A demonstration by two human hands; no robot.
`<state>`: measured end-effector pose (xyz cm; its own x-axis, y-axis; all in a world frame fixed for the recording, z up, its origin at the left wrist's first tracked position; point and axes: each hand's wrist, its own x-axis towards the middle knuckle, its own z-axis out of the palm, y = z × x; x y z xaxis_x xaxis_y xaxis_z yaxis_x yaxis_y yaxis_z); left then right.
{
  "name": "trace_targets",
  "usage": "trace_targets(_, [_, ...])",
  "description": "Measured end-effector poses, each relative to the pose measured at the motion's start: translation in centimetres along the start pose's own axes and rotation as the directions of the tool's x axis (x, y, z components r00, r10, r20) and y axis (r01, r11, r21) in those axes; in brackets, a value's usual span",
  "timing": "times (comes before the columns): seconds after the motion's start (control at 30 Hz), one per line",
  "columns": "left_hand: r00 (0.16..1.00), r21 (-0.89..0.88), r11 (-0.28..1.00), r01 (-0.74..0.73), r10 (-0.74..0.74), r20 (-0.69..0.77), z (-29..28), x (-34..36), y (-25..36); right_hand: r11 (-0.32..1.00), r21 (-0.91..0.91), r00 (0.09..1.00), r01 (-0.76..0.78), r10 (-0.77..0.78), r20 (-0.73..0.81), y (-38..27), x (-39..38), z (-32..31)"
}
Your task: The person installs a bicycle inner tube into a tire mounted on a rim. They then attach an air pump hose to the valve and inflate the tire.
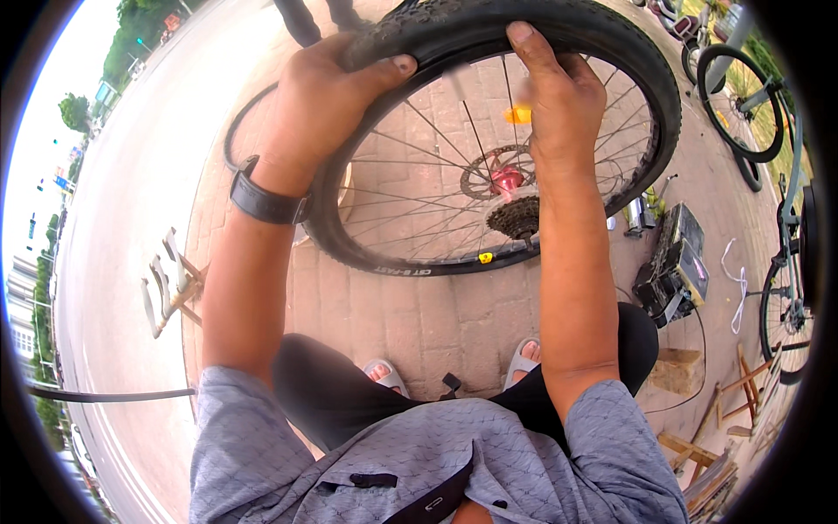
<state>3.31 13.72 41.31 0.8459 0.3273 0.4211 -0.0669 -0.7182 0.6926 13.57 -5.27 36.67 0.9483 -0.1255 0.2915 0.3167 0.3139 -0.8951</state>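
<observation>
A bicycle wheel (506,182) is held in front of the seated person, tilted so that its spokes and hub face up toward the head; whether its lower edge rests on the paved ground (393,323) I cannot tell. Both hands grip its black tyre (650,170) along the far edge. The left hand (327,100) is curled over the tyre at the upper left, its thumb lying along the inner side and its other fingers mostly hidden. The right hand (563,96) clasps the upper part further right, thumb pressed on the sidewall and fingers bent in beneath it; the two hands are well apart. A dark wristband (262,199) circles the left wrist.

At the wheel's middle are a red hub part (504,183), a disc rotor (476,179) and a dark cassette (513,218), close beside the right forearm. An orange reflector (518,114) shows just left of the right hand, and a yellow sticker (486,258) marks the near part of the wheel.

To the right, a dark toolbox (676,249) stands near a white cord (738,288), with a wooden block (676,371) nearer the person. A folding stool (179,279) is left of the left forearm. Beyond the wheel, at the top, another person's dark-trousered legs (299,19) show
</observation>
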Motion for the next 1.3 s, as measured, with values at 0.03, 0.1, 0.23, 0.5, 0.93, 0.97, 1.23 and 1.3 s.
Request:
trace_targets(0.03, [1.0, 0.025, 1.0, -0.001, 0.001, -0.025, 0.2, -0.2, 0.2, 1.0, 0.01, 1.0, -0.019, 0.019, 0.005, -0.1, -0.2, 0.0])
trace_targets(0.1, [0.999, 0.005, 1.0, -0.013, 0.013, -0.03, 0.3, -0.3, 0.1, 0.998, 0.038, 0.998, -0.056, 0.056, 0.017, -0.4, -0.4, 0.0])
trace_targets(0.23, [0.995, 0.029, 1.0, -0.008, 0.006, 0.095, -1.0, -0.3, -0.2, 0.994, 0.008, 0.99, -0.107, 0.105, 0.096, -0.2, -0.3, -0.2])
trace_targets(0.5, [0.907, 0.278, 0.874, -0.399, 0.331, 0.26, 0.2, 3.6, 4.7, 0.99, 0.138, 0.958, 0.011, -0.05, 0.282, 1.2, -0.4, -0.5])
trace_targets(0.93, [0.968, 0.172, 0.968, -0.184, 0.148, 0.201, 2.4, 4.8, 6.1, 0.985, 0.143, 0.985, -0.095, 0.072, 0.156, 0.5, -0.4, 0.2])
trace_targets(0.97, [0.971, 0.191, 0.967, -0.167, 0.128, 0.202, 2.5, 4.7, 6.3, 0.987, 0.15, 0.988, -0.061, 0.039, 0.15, 0.6, -0.5, 0.1])
trace_targets(1.23, [0.966, 0.27, 0.932, -0.243, 0.208, 0.151, 0.5, 4.9, 3.4, 0.971, 0.112, 0.973, 0.21, -0.197, -0.119, 0.7, 0.1, -2.4])
trace_targets(1.3, [0.971, 0.294, 0.929, -0.225, 0.187, 0.151, 0.3, 4.6, 3.6, 0.978, -0.073, 0.962, 0.195, -0.205, -0.179, 1.0, 1.2, -3.8])
